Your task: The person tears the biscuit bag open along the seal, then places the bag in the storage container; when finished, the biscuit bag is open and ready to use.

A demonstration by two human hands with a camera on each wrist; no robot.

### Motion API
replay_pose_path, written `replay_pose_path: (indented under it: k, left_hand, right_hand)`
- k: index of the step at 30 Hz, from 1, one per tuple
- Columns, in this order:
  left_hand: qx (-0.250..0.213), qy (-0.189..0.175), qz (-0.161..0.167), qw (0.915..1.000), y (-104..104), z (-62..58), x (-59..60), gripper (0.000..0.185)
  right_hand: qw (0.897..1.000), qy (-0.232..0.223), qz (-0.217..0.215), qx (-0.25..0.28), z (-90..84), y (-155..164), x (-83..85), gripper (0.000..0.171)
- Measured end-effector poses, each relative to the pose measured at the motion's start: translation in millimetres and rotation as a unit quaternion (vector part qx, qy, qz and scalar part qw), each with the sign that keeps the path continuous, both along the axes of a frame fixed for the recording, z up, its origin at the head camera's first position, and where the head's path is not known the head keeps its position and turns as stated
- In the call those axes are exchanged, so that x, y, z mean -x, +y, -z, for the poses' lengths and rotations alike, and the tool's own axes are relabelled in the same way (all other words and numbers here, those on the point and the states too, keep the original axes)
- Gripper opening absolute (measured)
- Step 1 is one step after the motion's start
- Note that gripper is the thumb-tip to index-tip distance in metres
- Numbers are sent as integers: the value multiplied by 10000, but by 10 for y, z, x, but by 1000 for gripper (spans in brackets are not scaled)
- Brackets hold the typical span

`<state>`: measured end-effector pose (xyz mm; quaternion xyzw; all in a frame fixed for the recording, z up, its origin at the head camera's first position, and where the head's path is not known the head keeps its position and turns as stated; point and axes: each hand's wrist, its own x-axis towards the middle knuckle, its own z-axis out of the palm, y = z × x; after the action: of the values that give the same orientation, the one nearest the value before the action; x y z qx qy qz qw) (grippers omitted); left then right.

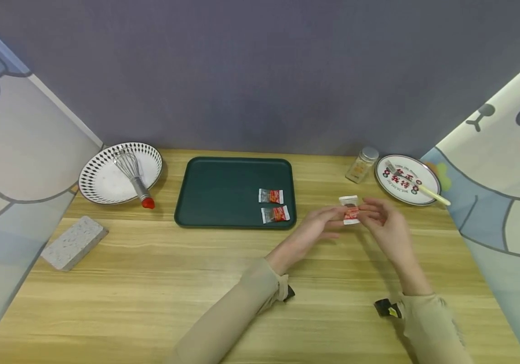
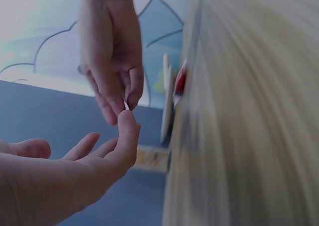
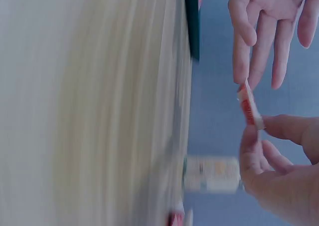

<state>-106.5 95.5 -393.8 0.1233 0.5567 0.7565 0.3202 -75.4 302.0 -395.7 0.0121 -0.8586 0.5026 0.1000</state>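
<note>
I hold a small flat sachet point(image 1: 351, 213), white with a red printed band and crinkly like plastic film, between my two hands just above the wooden table point(image 1: 196, 283), off the right edge of the tray. My right hand point(image 1: 384, 222) pinches its near edge between thumb and forefinger; in the right wrist view the sachet point(image 3: 250, 106) shows edge-on, thin as a card, caught between my fingertips point(image 3: 249, 136). My left hand point(image 1: 321, 225) lies mostly spread, palm turned up, its fingertips touching the sachet's other edge; in the left wrist view my thumb tip point(image 2: 127, 121) meets a sliver of the white wrapper under the right hand point(image 2: 112, 61).

At 9 o'clock from my hands sits a dark green rectangular tray point(image 1: 223, 192) with rounded corners and a matte surface; two more sachets point(image 1: 271, 196) point(image 1: 275, 214) of the same kind lie in its right half, close together. At 10 o'clock, far off, a round white bowl point(image 1: 100, 182) with a black diamond-patterned rim carries a wire whisk point(image 1: 132, 174) with a red-tipped handle. A speckled grey block point(image 1: 74, 242), rough like stone, lies near the table's left edge. At 12 o'clock stands a small clear jar point(image 1: 362, 165) with a metal lid, and beside it a round printed plate point(image 1: 406, 179) holds a fork with a pale handle point(image 1: 419, 186)
</note>
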Motion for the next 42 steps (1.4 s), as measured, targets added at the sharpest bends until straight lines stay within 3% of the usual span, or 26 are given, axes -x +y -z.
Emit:
replay_pose_path:
  k: [3,9,17,22,25,31,36,42]
  left_hand:
    - [168,221,-136,9995,-217,-56,5,47]
    - [726,678,-183,9949,-589,-97,-7,48]
    - [911,1158,-8,9891,-1021,-85,60,46]
    - [1378,1665,-423,9754,-1153,-54,141,40]
    - [1646,1824,-735,9666,-1182,-44,202,36]
    - [1798,1743,-917,9638,-1233,-42,272,22]
    - [1896,2087,-815,9560,-1293,-42,324,14]
    - [1922,2765,-469,9404,-1336,-76,387,9]
  right_hand:
    - [9949,-184,-231,967,0,-155,20,43]
    - [9757,-666,-675,1975,46,-401,59,40]
    - [9585,-1193,-909,2424,88,-690,131,35]
    - [9520,-1395,-968,2548,121,-863,135,36]
    - [9528,-1413,-1097,2452,135,-981,113,38]
    - [9583,-1183,-1433,2171,146,-1145,84,38]
    - [9745,-628,-1346,1684,111,-1189,123,27]
    - [9813,-278,-1301,1390,40,-1224,207,20]
